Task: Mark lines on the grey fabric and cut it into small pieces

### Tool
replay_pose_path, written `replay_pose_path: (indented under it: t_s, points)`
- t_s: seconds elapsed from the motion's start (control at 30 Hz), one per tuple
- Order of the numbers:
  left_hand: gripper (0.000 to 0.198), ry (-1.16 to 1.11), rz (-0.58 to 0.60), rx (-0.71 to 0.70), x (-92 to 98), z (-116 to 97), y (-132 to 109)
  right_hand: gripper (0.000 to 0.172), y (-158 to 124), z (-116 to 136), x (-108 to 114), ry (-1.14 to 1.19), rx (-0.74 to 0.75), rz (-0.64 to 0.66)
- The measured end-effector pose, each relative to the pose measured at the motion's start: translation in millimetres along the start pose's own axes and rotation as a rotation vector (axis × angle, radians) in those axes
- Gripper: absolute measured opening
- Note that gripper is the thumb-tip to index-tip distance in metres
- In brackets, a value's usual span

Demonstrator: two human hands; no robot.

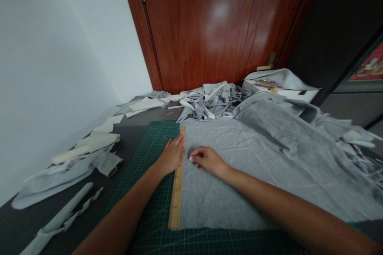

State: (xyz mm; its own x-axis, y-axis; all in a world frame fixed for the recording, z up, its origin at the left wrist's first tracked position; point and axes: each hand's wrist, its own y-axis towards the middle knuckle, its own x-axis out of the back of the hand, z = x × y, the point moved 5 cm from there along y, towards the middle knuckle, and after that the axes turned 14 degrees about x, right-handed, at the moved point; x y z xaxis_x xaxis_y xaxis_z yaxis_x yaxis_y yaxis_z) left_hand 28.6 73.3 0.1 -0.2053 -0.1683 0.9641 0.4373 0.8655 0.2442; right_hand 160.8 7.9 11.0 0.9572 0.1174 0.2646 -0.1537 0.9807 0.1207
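A wooden ruler (177,195) lies lengthwise along the left edge of a large grey cloth (245,167) spread over a green cutting mat (149,155). My left hand (172,155) rests flat on the ruler's upper part, fingers stretched out and pressing down. Just right of the ruler, my right hand (206,159) sits on the cloth with its fingers curled in a pinch. What they hold is hidden.
A heap of grey fabric scraps (209,101) lies at the far end, below a brown wooden door (215,24). White and grey strips (74,155) are scattered along the left by the white wall. More scraps (359,147) hang off the right side.
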Motion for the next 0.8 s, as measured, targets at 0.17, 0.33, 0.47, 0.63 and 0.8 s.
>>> replay_pose_path:
  t_s: [0.17, 0.33, 0.47, 0.63, 0.8]
  points:
    - [0.047, 0.0, 0.004, 0.007, 2.5, -1.1, -0.5, 0.006, 0.3, 1.0, -4.1, 0.08, 0.011, 0.071]
    - [0.047, 0.002, -0.006, 0.009, 4.0, -2.3, -1.4, 0.014, 4.9, -1.2, -8.4, 0.132, 0.028, 0.034]
    - [0.047, -0.009, 0.01, 0.01, 4.2, -2.1, -1.0, 0.016, 10.2, -4.5, -9.5, 0.091, 0.039, 0.001]
    - [0.046, -0.029, 0.024, 0.013, 4.7, -0.9, 0.2, 0.015, 19.1, -4.3, -11.0, 0.025, 0.05, -0.001]
    - [0.046, -0.02, 0.028, 0.023, 7.4, -2.4, 0.5, 0.011, 28.1, -2.8, -12.4, -0.117, 0.055, 0.012]
